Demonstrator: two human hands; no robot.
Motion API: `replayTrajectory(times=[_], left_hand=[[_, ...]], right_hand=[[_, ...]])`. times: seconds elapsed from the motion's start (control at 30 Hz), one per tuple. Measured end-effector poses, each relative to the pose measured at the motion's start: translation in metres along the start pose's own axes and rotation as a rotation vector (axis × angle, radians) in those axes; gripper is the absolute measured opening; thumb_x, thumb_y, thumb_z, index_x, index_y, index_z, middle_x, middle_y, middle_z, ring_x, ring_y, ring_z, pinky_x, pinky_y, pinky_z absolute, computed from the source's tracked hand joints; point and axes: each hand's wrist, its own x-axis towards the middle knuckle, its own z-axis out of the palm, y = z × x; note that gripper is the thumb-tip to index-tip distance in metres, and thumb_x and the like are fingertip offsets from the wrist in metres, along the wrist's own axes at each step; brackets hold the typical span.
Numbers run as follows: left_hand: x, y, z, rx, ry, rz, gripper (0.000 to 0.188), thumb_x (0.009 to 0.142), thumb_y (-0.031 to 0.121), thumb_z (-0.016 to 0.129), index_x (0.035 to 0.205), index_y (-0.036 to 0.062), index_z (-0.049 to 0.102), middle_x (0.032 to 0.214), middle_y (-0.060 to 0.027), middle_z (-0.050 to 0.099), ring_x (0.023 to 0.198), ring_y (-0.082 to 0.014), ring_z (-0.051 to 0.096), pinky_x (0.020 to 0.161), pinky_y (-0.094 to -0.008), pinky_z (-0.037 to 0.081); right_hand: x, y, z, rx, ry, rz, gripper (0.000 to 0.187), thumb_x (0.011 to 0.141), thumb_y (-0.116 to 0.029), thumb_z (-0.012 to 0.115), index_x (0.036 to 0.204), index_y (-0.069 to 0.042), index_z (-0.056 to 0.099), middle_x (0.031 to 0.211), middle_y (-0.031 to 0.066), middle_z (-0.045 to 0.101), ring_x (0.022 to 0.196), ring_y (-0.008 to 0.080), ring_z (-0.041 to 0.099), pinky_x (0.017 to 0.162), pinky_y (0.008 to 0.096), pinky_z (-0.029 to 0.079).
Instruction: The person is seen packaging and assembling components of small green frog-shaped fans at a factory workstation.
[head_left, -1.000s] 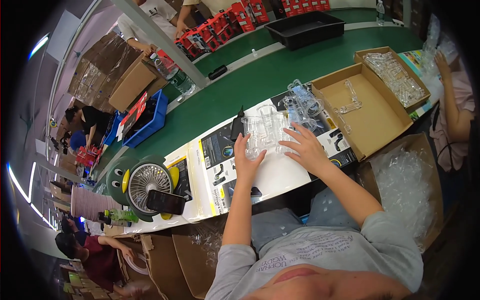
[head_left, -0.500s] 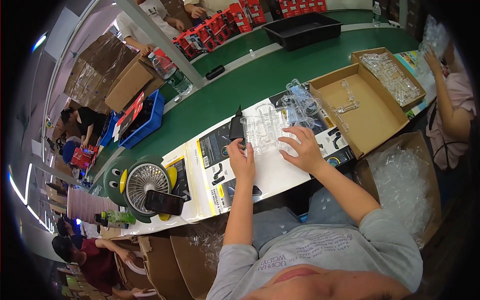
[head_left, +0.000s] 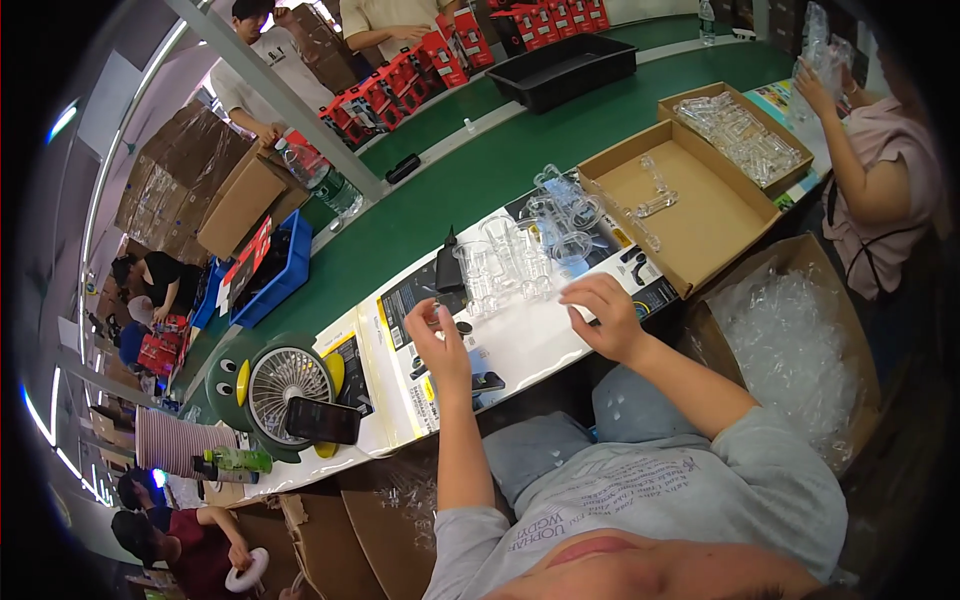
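Several clear plastic holder-like parts (head_left: pixel 510 262) stand grouped on the white printed cardboard in front of me. My left hand (head_left: pixel 440 348) hovers at their near left, fingers bent and apart, with nothing seen in it. On the near right, my right hand (head_left: pixel 608 320) is held with fingers stretched and the thumb apart, also empty. Both hands are clear of the parts. Behind the group, to the right, more clear parts with a bluish tint (head_left: pixel 567 205) lie in a loose heap. A black pointed-nozzle bottle (head_left: pixel 449 265) stands just left of the group.
An open cardboard tray (head_left: pixel 690 225) holding a few clear pieces is at the right, before a fuller box (head_left: pixel 740 135). A carton of clear bags (head_left: pixel 790 350) sits below. A green fan (head_left: pixel 290 385) with a phone (head_left: pixel 322 420) stands left. Co-workers are around the green bench (head_left: pixel 400 235).
My hands have drawn back from the clear parts and spread farther apart, the left one leftward and the right one rightward. The whole view has shifted slightly.
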Motion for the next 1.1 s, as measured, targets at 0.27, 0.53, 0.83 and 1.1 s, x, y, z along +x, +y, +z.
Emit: replayTrajectory(times=[0.27, 0.53, 0.83, 1.1], left_hand=[[-0.056, -0.040, -0.031, -0.016, -0.161, -0.284, 0.026, 0.092, 0.018, 0.048, 0.074, -0.0002, 0.052, 0.059, -0.0005, 0.045, 0.055, -0.0076, 0.038, 0.052, -0.0237, 0.032], [-0.060, -0.032, -0.023, 0.108, -0.186, -0.166, 0.030, 0.091, 0.020, 0.048, 0.072, -0.0017, 0.053, 0.055, -0.0072, 0.049, 0.051, -0.0125, 0.042, 0.049, -0.0288, 0.034], [-0.062, -0.030, -0.024, 0.192, -0.205, -0.142, 0.029, 0.090, 0.021, 0.050, 0.072, -0.0003, 0.055, 0.054, -0.0112, 0.049, 0.048, -0.0200, 0.045, 0.049, -0.0336, 0.036], [-0.067, -0.031, -0.019, 0.362, -0.225, -0.062, 0.026, 0.087, 0.020, 0.053, 0.067, 0.0029, 0.050, 0.058, -0.0121, 0.052, 0.051, -0.0294, 0.051, 0.048, -0.0377, 0.038]], right_hand=[[-0.101, -0.012, -0.028, 0.218, 0.011, 0.472, 0.009, 0.076, -0.001, 0.059, 0.085, -0.002, 0.061, 0.075, 0.0090, 0.061, 0.058, 0.0158, 0.060, 0.054, 0.0253, 0.048], [-0.154, -0.021, 0.020, 0.483, -0.504, 0.676, 0.016, 0.083, -0.020, 0.060, 0.080, -0.004, 0.062, 0.070, 0.0069, 0.062, 0.062, 0.0175, 0.061, 0.056, 0.0282, 0.046], [-0.180, 0.003, 0.033, 0.388, -0.752, 0.769, 0.015, 0.082, -0.022, 0.059, 0.087, -0.008, 0.064, 0.075, 0.0048, 0.066, 0.068, 0.0170, 0.064, 0.060, 0.0286, 0.049], [-0.173, 0.002, 0.031, 0.261, -0.938, 0.761, 0.017, 0.079, -0.025, 0.058, 0.088, -0.013, 0.064, 0.077, 0.0025, 0.066, 0.071, 0.0182, 0.064, 0.062, 0.0306, 0.049]])
